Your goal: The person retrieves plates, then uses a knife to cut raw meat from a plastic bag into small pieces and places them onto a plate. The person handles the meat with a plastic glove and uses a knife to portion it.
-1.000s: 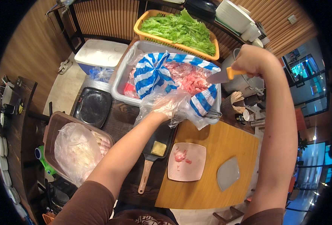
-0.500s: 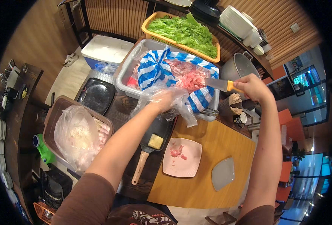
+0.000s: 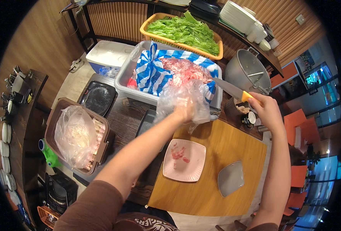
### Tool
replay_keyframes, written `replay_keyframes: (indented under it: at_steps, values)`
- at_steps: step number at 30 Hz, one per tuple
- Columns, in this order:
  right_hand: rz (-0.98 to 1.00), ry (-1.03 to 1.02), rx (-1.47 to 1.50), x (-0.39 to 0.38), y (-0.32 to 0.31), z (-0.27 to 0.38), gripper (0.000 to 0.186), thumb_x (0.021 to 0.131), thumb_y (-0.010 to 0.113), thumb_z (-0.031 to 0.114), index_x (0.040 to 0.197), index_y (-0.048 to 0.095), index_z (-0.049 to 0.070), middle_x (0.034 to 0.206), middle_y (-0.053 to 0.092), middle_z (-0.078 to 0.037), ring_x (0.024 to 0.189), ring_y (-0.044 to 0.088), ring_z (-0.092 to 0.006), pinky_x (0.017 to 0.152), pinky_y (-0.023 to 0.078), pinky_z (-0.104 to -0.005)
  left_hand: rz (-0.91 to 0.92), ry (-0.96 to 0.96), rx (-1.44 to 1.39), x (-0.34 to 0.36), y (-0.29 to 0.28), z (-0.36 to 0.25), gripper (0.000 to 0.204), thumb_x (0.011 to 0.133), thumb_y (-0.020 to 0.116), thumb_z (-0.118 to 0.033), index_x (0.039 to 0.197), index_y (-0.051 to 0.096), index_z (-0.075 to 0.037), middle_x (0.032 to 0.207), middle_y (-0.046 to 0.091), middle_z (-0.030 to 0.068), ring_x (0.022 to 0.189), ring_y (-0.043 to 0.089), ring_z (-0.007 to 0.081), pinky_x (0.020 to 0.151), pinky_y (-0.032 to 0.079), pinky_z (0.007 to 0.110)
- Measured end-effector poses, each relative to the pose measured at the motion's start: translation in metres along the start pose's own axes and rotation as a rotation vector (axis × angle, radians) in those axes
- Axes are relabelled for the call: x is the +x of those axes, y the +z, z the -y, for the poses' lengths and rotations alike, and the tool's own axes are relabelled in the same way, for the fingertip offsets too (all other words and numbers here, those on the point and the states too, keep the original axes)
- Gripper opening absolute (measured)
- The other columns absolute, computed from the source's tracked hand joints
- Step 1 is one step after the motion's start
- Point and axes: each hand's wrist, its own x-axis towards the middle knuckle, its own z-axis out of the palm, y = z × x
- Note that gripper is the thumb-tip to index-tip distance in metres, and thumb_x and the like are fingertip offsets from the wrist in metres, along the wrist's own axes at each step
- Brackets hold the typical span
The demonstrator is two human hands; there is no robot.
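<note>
My left hand (image 3: 184, 107) is wrapped in a crumpled clear plastic bag (image 3: 196, 98), its fingers curled into it, at the front of a grey tub (image 3: 122, 85). The tub holds pink sliced meat (image 3: 180, 69) inside a blue-and-white striped bag (image 3: 152, 75). My right hand (image 3: 260, 107) grips a knife (image 3: 230, 87) by its yellow handle, blade pointing at the meat. Below, on a wooden board (image 3: 209, 204), lie a pale pink plate (image 3: 191, 169) with meat scraps and a grey dish (image 3: 230, 179).
Behind the tub sit a yellow basket of lettuce (image 3: 182, 32) and, rightward, a steel pot (image 3: 237, 67). A brown container (image 3: 101, 158) with bagged food and a black tray (image 3: 97, 96) are left. A cooler (image 3: 105, 52) stands behind; white plates (image 3: 235, 17) are on the shelf.
My right hand and knife have moved downward. My left hand, with the clear bag around it, has shifted rightward and now covers more of the meat's front edge.
</note>
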Motion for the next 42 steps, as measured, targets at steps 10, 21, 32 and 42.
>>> replay_keyframes:
  at_steps: [10,21,32,42]
  values:
    - [-0.176,-0.093,0.057,-0.035,0.011,0.028,0.030,0.096,0.068,0.025,0.122,0.072,0.009,0.090,0.072,-0.021,0.080,0.071,-0.0346,0.071,0.052,-0.0370,-0.072,0.246,0.149,-0.042,0.028,-0.045,0.030,0.086,0.067,-0.030,0.112,0.073,-0.015,0.104,0.069,0.0137,0.100,0.066,0.0344,0.106,0.041,0.050]
    - [-0.052,-0.052,-0.355,-0.034,0.007,0.065,0.026,0.095,0.068,0.029,0.116,0.075,0.016,0.080,0.071,-0.017,0.077,0.069,-0.0381,0.069,0.053,-0.0461,-0.327,0.475,0.168,-0.074,0.024,-0.043,0.034,0.082,0.071,-0.025,0.114,0.070,-0.012,0.099,0.070,0.0100,0.103,0.065,0.0306,0.098,0.044,0.052]
    - [0.007,-0.247,-0.603,0.000,-0.004,0.090,0.019,0.090,0.071,0.029,0.101,0.078,0.015,0.079,0.071,-0.015,0.077,0.070,-0.0359,0.071,0.055,-0.0465,-0.189,0.266,0.266,-0.013,-0.115,0.079,0.026,0.085,0.060,-0.015,0.106,0.072,-0.005,0.108,0.071,0.0222,0.105,0.066,0.0412,0.095,0.050,0.050]
    - [0.186,-0.178,-0.644,0.071,0.005,0.112,0.021,0.081,0.079,0.025,0.094,0.081,0.010,0.084,0.074,-0.017,0.082,0.072,-0.0334,0.078,0.057,-0.0431,-0.114,0.139,0.244,-0.013,-0.084,0.100,0.026,0.088,0.056,-0.020,0.105,0.071,-0.009,0.107,0.071,0.0205,0.103,0.065,0.0415,0.093,0.048,0.053]
